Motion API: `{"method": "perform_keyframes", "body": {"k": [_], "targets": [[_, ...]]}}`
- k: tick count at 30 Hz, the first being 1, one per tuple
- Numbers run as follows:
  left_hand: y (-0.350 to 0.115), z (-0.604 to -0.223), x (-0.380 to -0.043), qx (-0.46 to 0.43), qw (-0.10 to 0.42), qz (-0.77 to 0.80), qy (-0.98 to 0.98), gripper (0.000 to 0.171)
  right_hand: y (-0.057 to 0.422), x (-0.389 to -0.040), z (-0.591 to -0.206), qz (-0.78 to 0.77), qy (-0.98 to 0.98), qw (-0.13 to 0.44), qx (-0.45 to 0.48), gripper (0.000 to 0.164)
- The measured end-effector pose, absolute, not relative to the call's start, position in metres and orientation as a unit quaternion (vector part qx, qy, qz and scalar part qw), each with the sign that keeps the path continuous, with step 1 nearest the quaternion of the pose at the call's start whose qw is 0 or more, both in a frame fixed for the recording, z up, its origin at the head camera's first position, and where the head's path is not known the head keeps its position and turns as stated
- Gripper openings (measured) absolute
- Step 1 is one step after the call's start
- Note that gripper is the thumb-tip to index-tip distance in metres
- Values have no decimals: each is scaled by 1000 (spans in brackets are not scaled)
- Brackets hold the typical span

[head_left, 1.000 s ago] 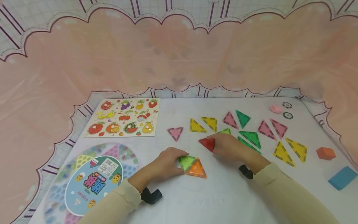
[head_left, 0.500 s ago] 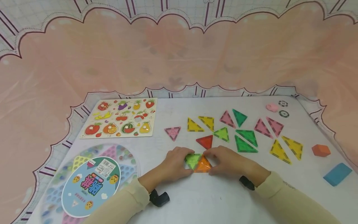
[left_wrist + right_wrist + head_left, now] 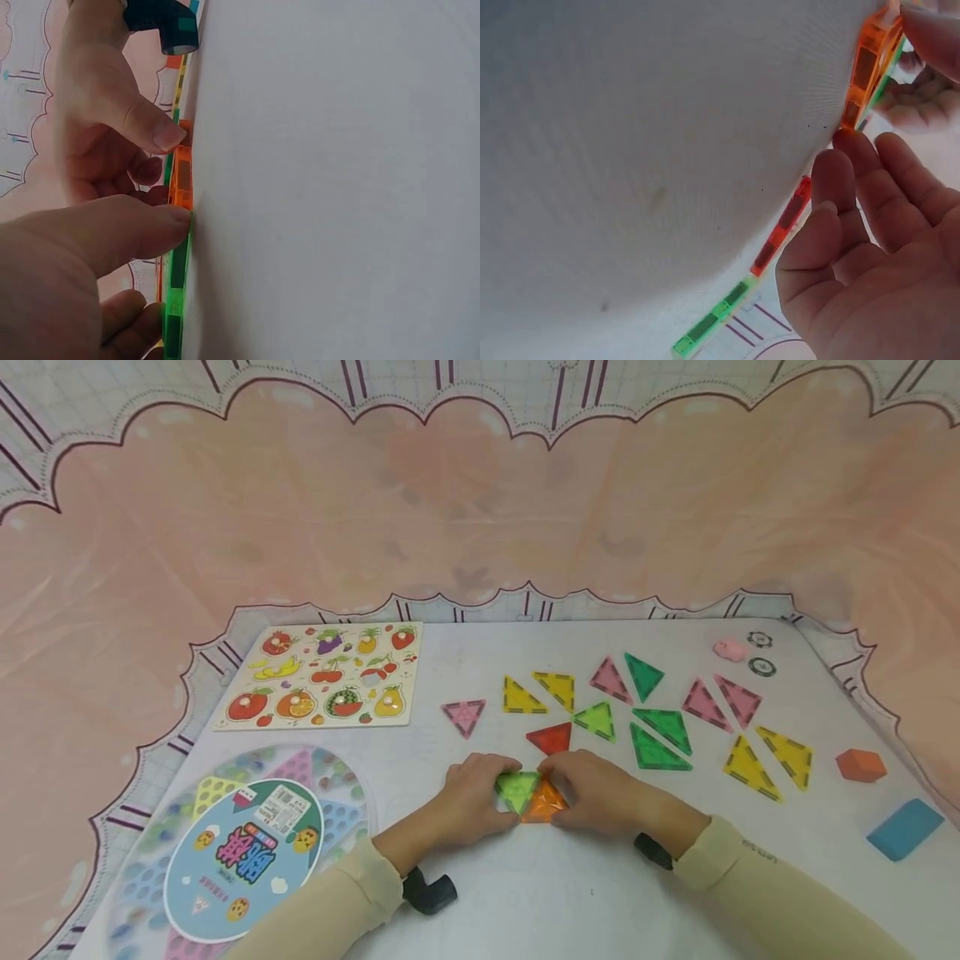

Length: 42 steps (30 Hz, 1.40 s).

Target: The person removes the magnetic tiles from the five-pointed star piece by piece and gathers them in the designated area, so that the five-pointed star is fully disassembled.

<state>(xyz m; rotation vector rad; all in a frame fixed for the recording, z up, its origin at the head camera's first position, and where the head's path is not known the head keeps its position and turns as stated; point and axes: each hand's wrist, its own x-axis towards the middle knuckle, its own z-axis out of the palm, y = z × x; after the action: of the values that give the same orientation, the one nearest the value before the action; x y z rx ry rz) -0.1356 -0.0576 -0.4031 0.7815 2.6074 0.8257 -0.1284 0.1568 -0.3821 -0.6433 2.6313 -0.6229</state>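
A lime green triangular magnetic tile (image 3: 517, 790) and an orange triangular magnetic tile (image 3: 545, 803) lie edge to edge on the white tabletop. From the left side, my left hand (image 3: 471, 799) pinches the lime green tile between thumb and fingers. My right hand (image 3: 611, 795) holds the orange tile from the right, its thumb at the near corner and fingers at the far one. Just behind the right fingers lies a red triangular tile (image 3: 550, 738), partly covered by them. In the left wrist view, the left thumb (image 3: 154, 229) presses where the green and orange edges meet.
Several yellow, pink and green triangular tiles (image 3: 660, 749) spread behind and to the right. A fruit puzzle board (image 3: 415, 677) stands back left, with a round game box (image 3: 243, 860) before it. An orange block (image 3: 860, 765) and a blue block (image 3: 905, 829) sit far right.
The right hand has let go of the red tile and come to the orange one. The green and orange pair has turned, its near edge now level. Lately the right fingers moved slightly left.
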Motion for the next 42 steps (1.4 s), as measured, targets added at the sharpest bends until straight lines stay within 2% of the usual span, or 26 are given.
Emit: {"method": "perform_keyframes", "body": {"k": [8, 14, 22, 28, 42], "targets": [[-55, -402, -135, 253, 145, 274, 917, 60, 157, -129, -380, -219, 925, 205, -234, 50], [-61, -402, -142, 203, 124, 266, 934, 59, 161, -126, -378, -188, 926, 212, -249, 51], [-67, -402, -155, 151, 99, 252, 951, 52, 187, -116, -374, -159, 946, 169, -226, 48], [-66, -402, -161, 140, 96, 248, 954, 46, 208, -124, -376, -168, 954, 145, -202, 46], [-64, -399, -172, 133, 104, 249, 954, 44, 213, -147, -372, -147, 957, 134, -209, 44]]}}
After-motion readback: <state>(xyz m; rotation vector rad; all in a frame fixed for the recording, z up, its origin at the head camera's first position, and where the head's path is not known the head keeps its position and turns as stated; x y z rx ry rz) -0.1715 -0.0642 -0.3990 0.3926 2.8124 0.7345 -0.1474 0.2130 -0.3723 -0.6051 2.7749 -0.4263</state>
